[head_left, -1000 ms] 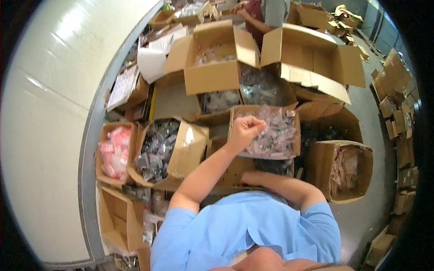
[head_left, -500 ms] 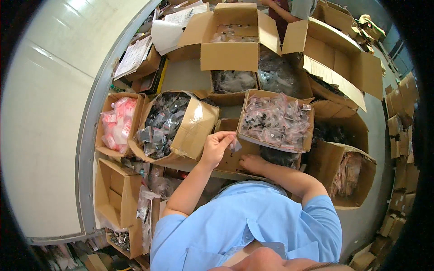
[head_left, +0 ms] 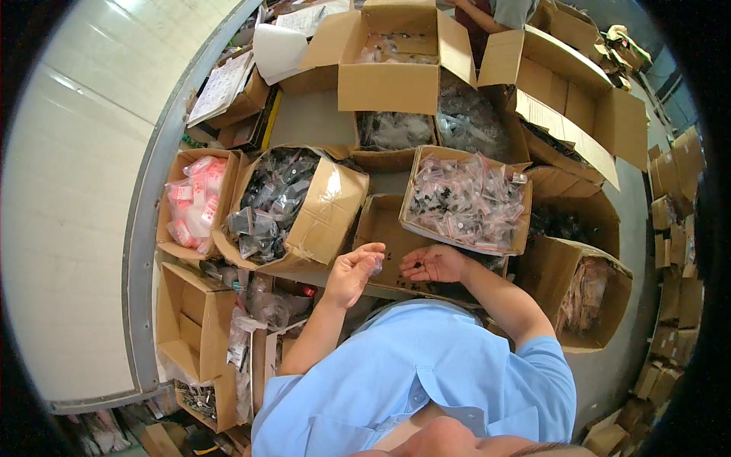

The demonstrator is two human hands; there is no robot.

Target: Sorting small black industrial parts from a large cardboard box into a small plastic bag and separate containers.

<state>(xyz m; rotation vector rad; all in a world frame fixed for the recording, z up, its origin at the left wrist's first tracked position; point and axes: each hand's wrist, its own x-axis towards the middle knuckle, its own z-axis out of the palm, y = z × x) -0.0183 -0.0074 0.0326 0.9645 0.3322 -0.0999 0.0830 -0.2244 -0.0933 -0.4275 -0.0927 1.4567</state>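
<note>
My left hand (head_left: 353,276) pinches a small clear plastic bag (head_left: 377,266) between thumb and fingertips. Facing it, my right hand (head_left: 437,264) is turned palm up with its fingers curled, holding small black parts (head_left: 417,265) at the fingers. Both hands are over an open cardboard box (head_left: 373,218), with a few more small black pieces on its bottom. Right beyond my right hand, a shallow carton (head_left: 411,225) is heaped with small clear bags (head_left: 464,199) with reddish edges and dark parts inside. What exactly the black parts are is too small to tell.
At left stand a carton of dark bagged parts (head_left: 278,194) and a box of pink-and-white packets (head_left: 196,199). Open cartons (head_left: 388,87) rise at the back, near another person's arm (head_left: 481,15). A box with brownish bundles (head_left: 585,293) stands right.
My right hand has lifted from the box bottom and turned palm up, now showing black parts. My left hand has come down and slightly left with the small bag.
</note>
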